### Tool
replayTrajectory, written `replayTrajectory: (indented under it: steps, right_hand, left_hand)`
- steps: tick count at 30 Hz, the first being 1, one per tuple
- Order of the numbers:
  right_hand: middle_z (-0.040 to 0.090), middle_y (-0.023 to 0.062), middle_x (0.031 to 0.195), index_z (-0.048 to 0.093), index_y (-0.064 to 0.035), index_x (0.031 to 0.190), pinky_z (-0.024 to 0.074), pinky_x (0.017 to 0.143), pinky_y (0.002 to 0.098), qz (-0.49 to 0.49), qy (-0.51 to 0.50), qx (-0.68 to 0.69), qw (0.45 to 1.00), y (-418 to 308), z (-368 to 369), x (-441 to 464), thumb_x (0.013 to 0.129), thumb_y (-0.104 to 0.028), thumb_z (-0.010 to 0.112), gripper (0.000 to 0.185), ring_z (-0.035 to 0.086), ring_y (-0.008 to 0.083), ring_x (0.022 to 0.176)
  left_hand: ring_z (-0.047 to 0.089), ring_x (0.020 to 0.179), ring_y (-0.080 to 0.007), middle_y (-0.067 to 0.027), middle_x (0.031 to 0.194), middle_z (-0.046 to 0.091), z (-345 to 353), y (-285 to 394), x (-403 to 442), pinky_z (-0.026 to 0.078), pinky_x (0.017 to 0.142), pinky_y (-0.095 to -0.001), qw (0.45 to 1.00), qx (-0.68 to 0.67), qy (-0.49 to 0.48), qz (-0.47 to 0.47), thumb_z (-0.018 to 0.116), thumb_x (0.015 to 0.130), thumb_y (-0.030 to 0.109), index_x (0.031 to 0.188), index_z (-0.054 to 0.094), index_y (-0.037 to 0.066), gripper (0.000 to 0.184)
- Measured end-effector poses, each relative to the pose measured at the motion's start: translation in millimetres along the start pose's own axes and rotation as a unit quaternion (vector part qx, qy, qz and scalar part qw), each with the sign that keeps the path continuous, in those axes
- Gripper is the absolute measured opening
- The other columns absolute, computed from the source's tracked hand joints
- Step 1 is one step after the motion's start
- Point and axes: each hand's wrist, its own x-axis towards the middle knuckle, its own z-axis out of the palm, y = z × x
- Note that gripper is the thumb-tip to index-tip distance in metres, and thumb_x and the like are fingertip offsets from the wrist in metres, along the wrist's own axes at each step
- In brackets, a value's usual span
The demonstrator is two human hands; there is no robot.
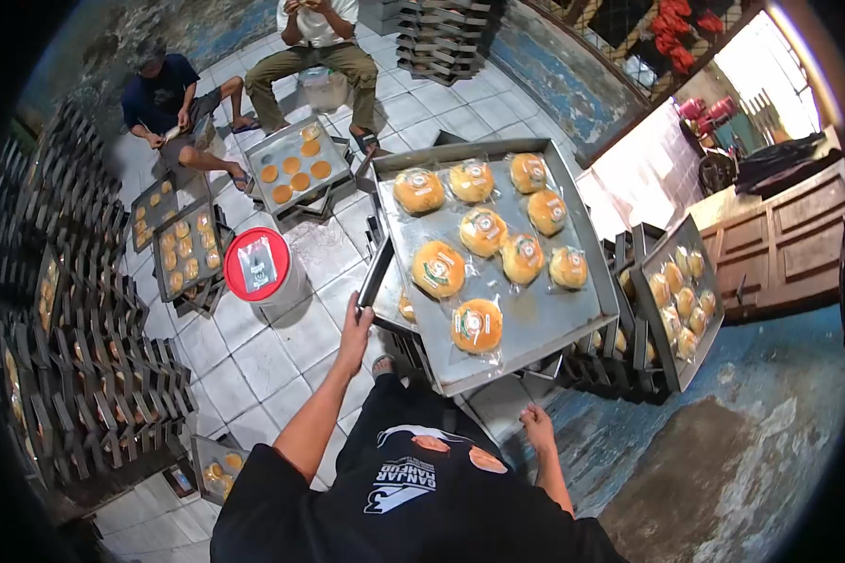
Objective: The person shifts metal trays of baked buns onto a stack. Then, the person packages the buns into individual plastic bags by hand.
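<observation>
A large metal tray (526, 324) of round buns in clear printed wrappers lies on top of a stack in front of me. One wrapped bun (477, 326) sits near its close edge. My left hand (352, 328) is closed on the corner of a lower tray (376, 277), which juts out to the left under the top one. Part of a bun shows in that lower tray. My right hand (538, 429) hangs below the top tray's near right corner, apart from it. Its fingers are loosely curled, with nothing visible in them.
Tall tray stacks (56, 375) line the left side. A white bucket with a red lid (277, 246) stands on the tiles. Two people sit at the back near a tray of flat round pieces (296, 197). A tilted tray of buns (709, 352) rests at right by the blue wall (770, 403).
</observation>
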Motion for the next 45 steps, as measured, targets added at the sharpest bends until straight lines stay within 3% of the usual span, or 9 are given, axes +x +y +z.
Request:
replayTrajectory:
  steps: [9, 12, 20, 27, 30, 32, 34, 38, 45]
  right_hand:
    - [0.063, 0.0035, 0.083, 0.057, -0.0004, 0.122, 0.0477, 0.061, 0.028, 0.155, -0.108, 0.053, 0.981, 46, 13, 31, 0.089, -0.022, 0.065, 0.04, 0.059, 0.012, 0.071]
    - [0.06, 0.0005, 0.076, 0.063, -0.0068, 0.094, 0.045, 0.054, 0.0252, 0.149, -0.064, 0.126, 0.979, 53, 12, 29, 0.089, -0.017, 0.063, 0.011, 0.058, 0.01, 0.066]
    - [0.063, 0.0053, 0.085, 0.053, 0.001, 0.119, 0.044, 0.05, 0.0253, 0.149, -0.038, 0.249, 0.956, 67, 33, 45, 0.09, -0.012, 0.06, 0.032, 0.058, 0.0127, 0.064]
    - [0.065, 0.0038, 0.088, 0.06, -0.0039, 0.112, 0.0462, 0.055, 0.027, 0.085, -0.069, 0.171, 0.979, 113, 50, 78, 0.09, -0.02, 0.061, 0.027, 0.059, 0.0124, 0.068]
    - [0.066, 0.0047, 0.097, 0.06, -0.0047, 0.113, 0.0491, 0.065, 0.0269, -0.128, -0.059, -0.094, 0.986, 85, 36, 96, 0.095, -0.023, 0.056, 0.026, 0.062, 0.0134, 0.08]
    - [0.065, 0.0045, 0.104, 0.058, -0.0053, 0.117, 0.0502, 0.074, 0.0288, 0.027, -0.069, 0.199, 0.977, 38, 22, 105, 0.098, -0.026, 0.051, 0.029, 0.061, 0.0136, 0.091]
    - [0.063, 0.0014, 0.092, 0.06, -0.0029, 0.112, 0.047, 0.07, 0.0288, -0.005, -0.032, 0.245, 0.969, -39, -2, 115, 0.098, -0.032, 0.053, 0.034, 0.057, 0.0122, 0.082]
    - [0.052, 0.0115, 0.135, 0.035, -0.0038, 0.144, 0.0471, 0.091, 0.0369, -0.091, -0.006, 0.35, 0.932, -182, -56, 163, 0.098, -0.047, 0.047, 0.064, 0.055, 0.0228, 0.114]
    - [0.018, 0.0122, 0.158, 0.003, -0.0108, 0.153, 0.0294, 0.108, 0.0516, -0.165, -0.016, 0.446, 0.879, -315, -95, 225, 0.098, -0.059, 0.036, 0.08, 0.027, 0.0292, 0.141]
  left_hand:
    - [0.05, 0.104, -0.0207, -0.0126, 0.117, 0.052, 17, -4, 16, 0.039, 0.091, -0.0307, 0.999, -0.014, 0.014, 0.039, 0.055, 0.094, 0.043, 0.149, 0.024, 0.006, 0.073]
    - [0.049, 0.108, -0.0215, -0.0152, 0.123, 0.05, 34, 8, 32, 0.037, 0.096, -0.0312, 0.999, 0.009, -0.014, 0.036, 0.055, 0.094, 0.044, 0.148, 0.024, 0.002, 0.075]
    - [0.046, 0.101, -0.0137, -0.003, 0.119, 0.051, 121, 59, 91, 0.038, 0.075, -0.0305, 0.998, -0.035, -0.046, -0.033, 0.06, 0.088, 0.054, 0.147, 0.028, 0.01, 0.08]
    - [0.031, 0.134, -0.0284, -0.0124, 0.149, 0.034, 150, 48, 123, 0.038, 0.09, -0.0469, 0.995, -0.01, -0.097, -0.035, 0.06, 0.085, 0.06, 0.15, 0.02, 0.014, 0.089]
    - [0.024, 0.14, -0.0337, -0.011, 0.154, 0.026, 140, 41, 138, 0.034, 0.098, -0.0519, 0.993, -0.004, -0.11, -0.043, 0.055, 0.088, 0.061, 0.15, 0.021, 0.014, 0.085]
    - [0.022, 0.141, -0.0344, -0.0101, 0.155, 0.023, 135, 47, 148, 0.033, 0.101, -0.0528, 0.992, 0.011, -0.112, -0.056, 0.054, 0.089, 0.061, 0.15, 0.021, 0.014, 0.084]
    - [0.022, 0.142, -0.0336, -0.0098, 0.157, 0.02, 133, 55, 161, 0.032, 0.103, -0.053, 0.993, 0.015, -0.104, -0.05, 0.053, 0.089, 0.061, 0.151, 0.02, 0.015, 0.084]
    - [0.023, 0.141, -0.0326, -0.0092, 0.156, 0.021, 151, 90, 192, 0.033, 0.102, -0.0522, 0.994, 0.019, -0.098, -0.041, 0.052, 0.09, 0.061, 0.15, 0.021, 0.015, 0.082]
    - [0.03, 0.138, -0.0308, -0.0112, 0.152, 0.03, 198, 105, 213, 0.034, 0.101, -0.0523, 0.99, 0.072, -0.104, -0.068, 0.058, 0.088, 0.055, 0.15, 0.021, 0.012, 0.085]
